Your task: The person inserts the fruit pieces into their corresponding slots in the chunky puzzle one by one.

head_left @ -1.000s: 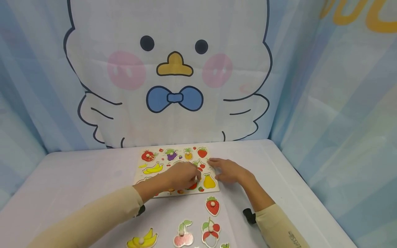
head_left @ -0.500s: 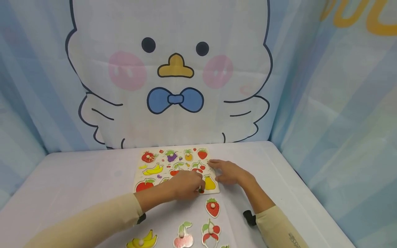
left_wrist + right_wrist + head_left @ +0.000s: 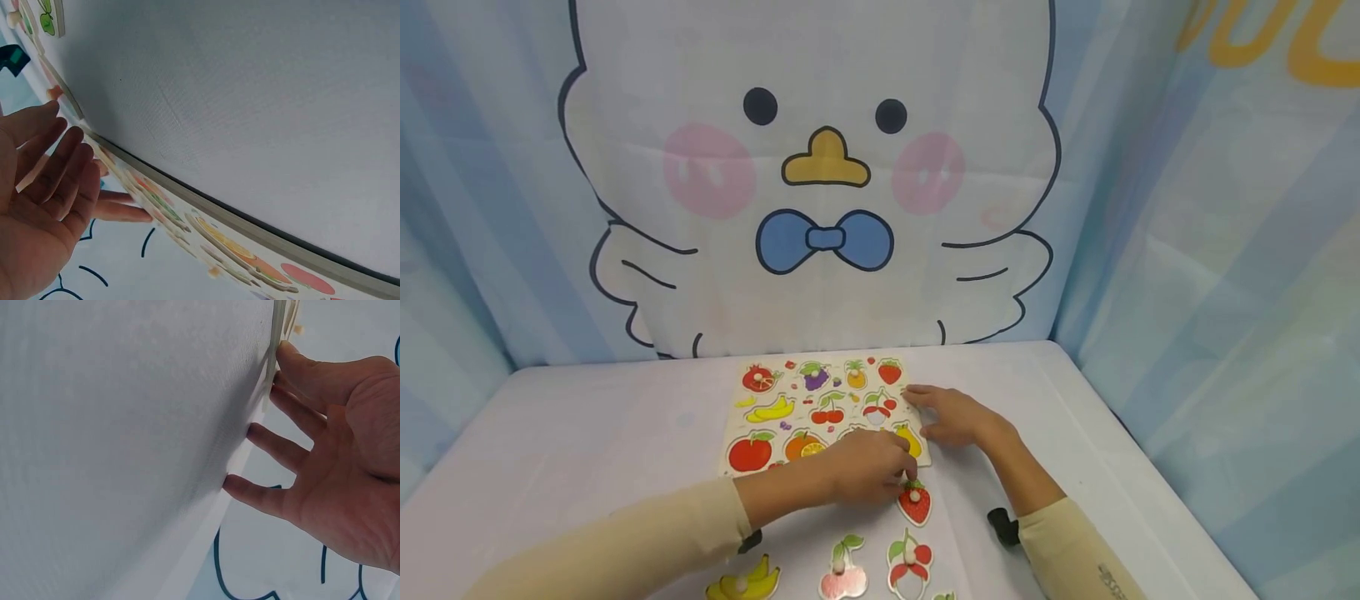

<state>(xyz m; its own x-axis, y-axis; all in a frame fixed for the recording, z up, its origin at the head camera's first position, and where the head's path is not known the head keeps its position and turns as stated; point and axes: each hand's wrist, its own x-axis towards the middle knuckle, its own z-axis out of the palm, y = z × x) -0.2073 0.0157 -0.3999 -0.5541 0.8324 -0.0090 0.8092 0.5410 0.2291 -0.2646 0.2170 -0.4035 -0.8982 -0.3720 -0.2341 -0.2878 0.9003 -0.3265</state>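
A fruit knob-puzzle board lies at the back of the table. My left hand hovers over its near edge, fingertips right at the top of a loose strawberry piece with a round knob. In the left wrist view, the fingers of that hand are loosely bent with nothing between them. My right hand rests at the board's right edge, thumb and fingers spread. The right wrist view shows the thumb of the right hand against the board's side, with other fingertips on the white cloth.
Nearer me lie a banana piece, a pink cherry piece and a red-and-green fruit piece. Black wrist gear shows by the right sleeve. A curtain with a cartoon bird hangs behind the table.
My left hand has moved from over the board toward me and to the right, reaching the strawberry piece. The board's apple, orange and cherries are now uncovered. My right hand has stayed put.
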